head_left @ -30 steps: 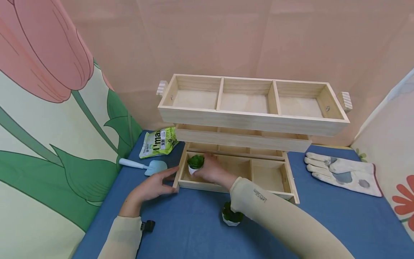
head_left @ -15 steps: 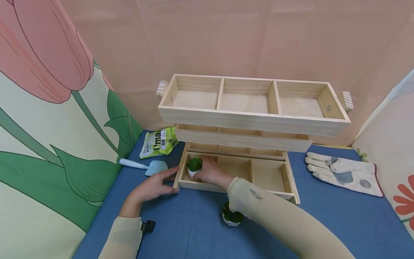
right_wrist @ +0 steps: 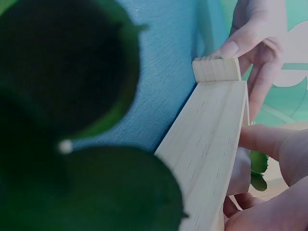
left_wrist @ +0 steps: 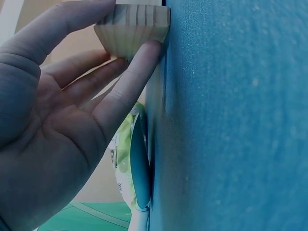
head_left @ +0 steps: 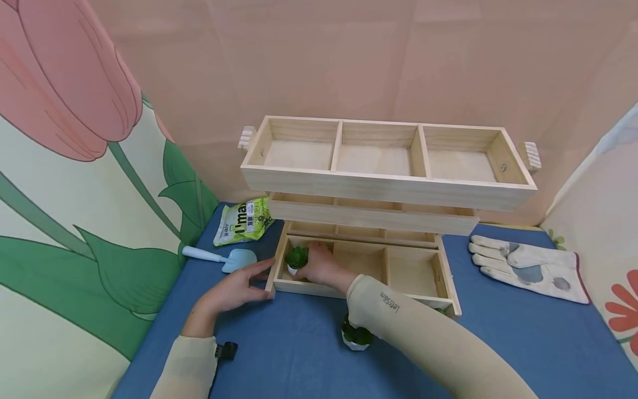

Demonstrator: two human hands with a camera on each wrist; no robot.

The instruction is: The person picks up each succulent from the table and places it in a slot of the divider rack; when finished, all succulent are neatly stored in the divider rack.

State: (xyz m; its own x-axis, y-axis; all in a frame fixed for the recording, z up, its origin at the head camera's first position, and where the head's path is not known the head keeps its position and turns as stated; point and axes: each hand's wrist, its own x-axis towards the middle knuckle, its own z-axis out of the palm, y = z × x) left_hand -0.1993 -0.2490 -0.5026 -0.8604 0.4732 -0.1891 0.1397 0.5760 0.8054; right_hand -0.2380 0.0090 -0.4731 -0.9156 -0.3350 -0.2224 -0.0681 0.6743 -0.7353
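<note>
My right hand (head_left: 321,267) holds a small green potted succulent (head_left: 296,257) by its white pot, in the left compartment of the lowest tray of a tiered wooden plant stand (head_left: 389,188). In the right wrist view its leaves (right_wrist: 258,163) show beyond the tray's front board (right_wrist: 207,139), the pot partly hidden by fingers. My left hand (head_left: 234,289) grips the stand's front left corner. The left wrist view has thumb and fingers on either side of that wooden end (left_wrist: 134,31). A second potted succulent (head_left: 356,337) stands on the blue cloth, partly under my right sleeve.
A light-blue trowel (head_left: 239,259) and a green-and-white bag (head_left: 244,221) lie left of the stand. White gardening gloves (head_left: 528,269) lie to the right. The stand's upper trays overhang the lowest one. Blurred dark leaves (right_wrist: 72,72) fill the right wrist view's left side.
My right hand has moved slightly left and lower with the succulent, deeper into the left compartment. The left hand has kept its grip on the corner.
</note>
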